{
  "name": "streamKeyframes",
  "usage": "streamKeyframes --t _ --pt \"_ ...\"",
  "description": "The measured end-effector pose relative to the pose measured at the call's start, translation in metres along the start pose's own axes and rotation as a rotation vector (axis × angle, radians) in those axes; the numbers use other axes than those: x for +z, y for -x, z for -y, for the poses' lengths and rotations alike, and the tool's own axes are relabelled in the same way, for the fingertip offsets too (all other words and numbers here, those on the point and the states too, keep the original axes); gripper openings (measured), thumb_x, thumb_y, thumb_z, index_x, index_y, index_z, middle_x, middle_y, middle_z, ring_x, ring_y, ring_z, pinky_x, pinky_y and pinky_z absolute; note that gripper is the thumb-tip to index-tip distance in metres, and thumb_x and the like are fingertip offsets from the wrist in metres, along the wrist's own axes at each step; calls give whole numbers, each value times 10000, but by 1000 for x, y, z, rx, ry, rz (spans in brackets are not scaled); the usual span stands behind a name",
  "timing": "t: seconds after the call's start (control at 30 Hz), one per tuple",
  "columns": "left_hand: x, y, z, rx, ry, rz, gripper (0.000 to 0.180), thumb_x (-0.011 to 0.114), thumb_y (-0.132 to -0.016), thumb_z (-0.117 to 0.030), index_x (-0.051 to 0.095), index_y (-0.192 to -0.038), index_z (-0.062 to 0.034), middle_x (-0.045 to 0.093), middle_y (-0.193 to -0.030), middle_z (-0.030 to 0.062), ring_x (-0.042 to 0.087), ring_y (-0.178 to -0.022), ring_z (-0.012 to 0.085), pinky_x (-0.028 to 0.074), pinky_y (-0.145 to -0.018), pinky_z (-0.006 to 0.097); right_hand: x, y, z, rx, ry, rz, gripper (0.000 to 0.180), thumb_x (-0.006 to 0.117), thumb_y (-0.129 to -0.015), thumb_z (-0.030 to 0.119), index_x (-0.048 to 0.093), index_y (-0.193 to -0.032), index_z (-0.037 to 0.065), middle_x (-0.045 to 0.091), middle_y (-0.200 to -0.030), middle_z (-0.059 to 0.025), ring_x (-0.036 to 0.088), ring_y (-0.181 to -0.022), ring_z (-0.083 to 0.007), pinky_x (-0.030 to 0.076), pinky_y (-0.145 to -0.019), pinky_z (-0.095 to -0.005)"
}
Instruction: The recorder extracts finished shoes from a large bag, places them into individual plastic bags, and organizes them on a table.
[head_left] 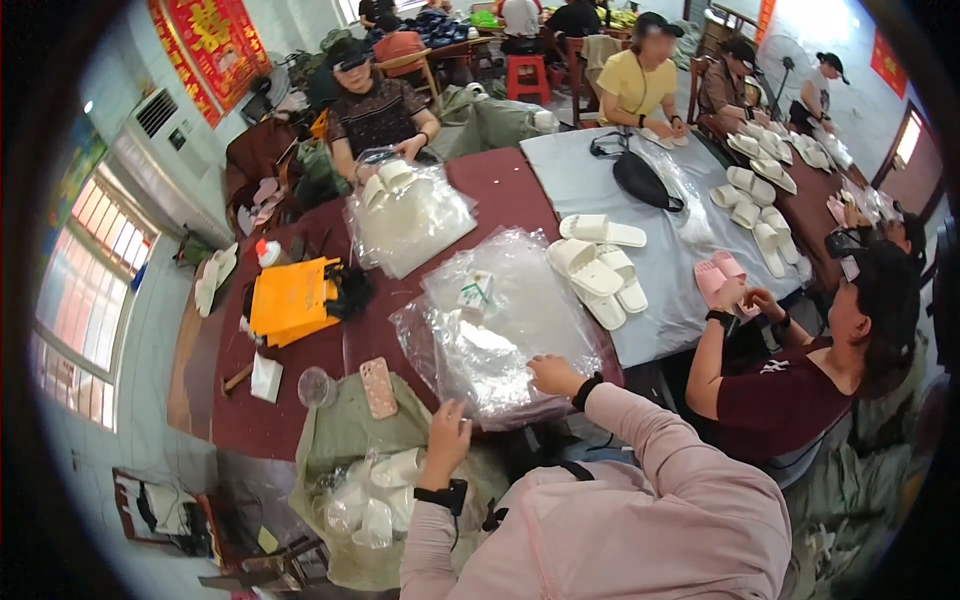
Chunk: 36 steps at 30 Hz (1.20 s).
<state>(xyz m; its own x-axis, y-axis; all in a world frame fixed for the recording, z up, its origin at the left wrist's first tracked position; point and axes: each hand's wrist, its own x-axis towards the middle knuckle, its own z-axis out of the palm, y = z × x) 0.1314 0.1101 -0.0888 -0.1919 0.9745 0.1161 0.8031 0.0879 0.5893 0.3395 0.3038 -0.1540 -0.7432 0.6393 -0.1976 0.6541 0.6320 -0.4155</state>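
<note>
A stack of clear plastic bags [540, 300] lies on the dark red table in front of me. My right hand [555, 375] rests on the near right part of the stack, its fingers reaching over the shiny film. Beside the near left edge of the bags is my left hand [449, 435], fingers raised and somewhat apart, with nothing visible in it. A small white and green box [475, 290] sits on top of the bags. Below my left hand, a sack [335, 430] holds white slippers [398, 468], some in clear wrapping.
White slide slippers [597, 268] are piled right of the bags. A phone [377, 388], a plastic cup [316, 387], a hammer [237, 379] and an orange bag [293, 300] lie to the left. Close on my right, a co-worker handles pink slippers [718, 275]; another bags slippers across the table.
</note>
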Motion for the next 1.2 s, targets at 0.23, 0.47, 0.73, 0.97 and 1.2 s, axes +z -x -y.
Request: streamKeyframes --t 0.23,0.47,0.73,0.97,1.2 --pt "69 -87 -11 87 10 239 416 576 -799 -206 513 -1203 -126 471 -1200 210 451 -1093 382 368 -932 424 -8 1 -65 26 -70 202 387 552 -780 251 539 -1111 51 560 -1099 -151 528 -1017 -343 410 -873 -431" --pt "140 -123 24 82 -211 437 282 547 -812 -267 613 -1079 -205 488 -1120 209 478 -997 391 411 -866 451 -47 -23 -93 122 -504 -148 337 566 -796 237 559 -1079 54 577 -1066 -184 544 -981 -342 418 -856 -410" --pt "148 -122 5 -47 -323 521 394 571 -778 -243 558 -1170 -286 343 -1295 209 359 -1143 422 369 -921 482 -91 -40 -173 849 -387 -729 477 671 -745 268 501 -1137 55 518 -1132 -164 530 -960 -309 438 -786 -437" --pt "156 -114 9 -10 -366 519 461 591 -740 -254 538 -1197 -276 313 -1332 213 340 -1176 426 354 -932 495 -93 -46 -197 661 -1686 -274 484 652 -766 116 439 -1183 -8 578 -998 -100 594 -880 -229 489 -736 -382" --pt "159 -112 26 110 -377 477 474 600 -723 -264 544 -1193 -242 310 -1338 207 369 -1154 417 366 -922 476 -149 -29 -143 335 -2005 -329 364 580 -854 139 447 -1177 37 582 -1049 -36 577 -939 -147 461 -830 -324"
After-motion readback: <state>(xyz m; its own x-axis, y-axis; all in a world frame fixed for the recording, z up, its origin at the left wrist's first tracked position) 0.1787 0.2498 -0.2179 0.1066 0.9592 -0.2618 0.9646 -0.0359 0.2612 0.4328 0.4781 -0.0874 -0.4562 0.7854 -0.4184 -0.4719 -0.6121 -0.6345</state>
